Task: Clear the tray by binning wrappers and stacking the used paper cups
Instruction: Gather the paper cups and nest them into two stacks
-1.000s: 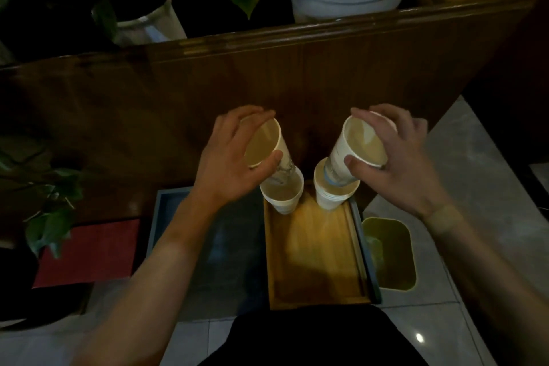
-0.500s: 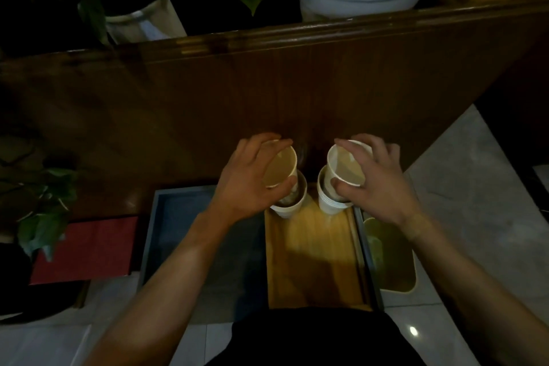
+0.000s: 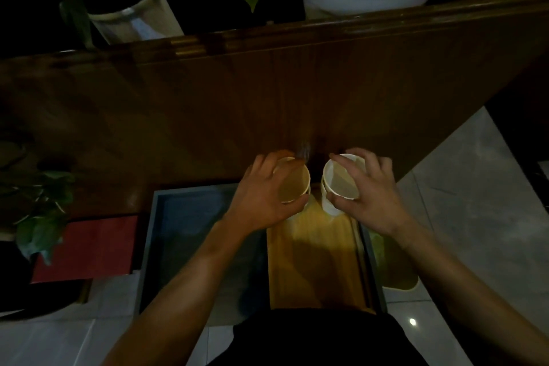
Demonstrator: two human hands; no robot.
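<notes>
Paper, white outside and pale tan inside, forms both round cups in hand. The left hand (image 3: 261, 199) grasps one white paper cup (image 3: 292, 184) around its rim; thumb nearest the person, the other fingers (image 3: 267, 163) on the far side. This cup sits nested in a lower cup, of which only a sliver of rim shows below the thumb. The right hand (image 3: 371, 199) grasps the second white paper cup (image 3: 341, 181) likewise, nested in a lower white cup (image 3: 328, 202) directly below the fingers.

Both stacks stand at the far end of the yellow wooden tray (image 3: 315, 261), with their long axes near vertical, mouths tilted slightly toward the camera. The two stacks lie just beside each other, apart by a narrow gap.

Judgement: merging the stacks turns on this side-by-side relation; either hand is equally near.

Both forearms extend forward, wrists bent down. A green bin (image 3: 395, 270) sits on the floor, nearer the person than the right fingers.
</notes>
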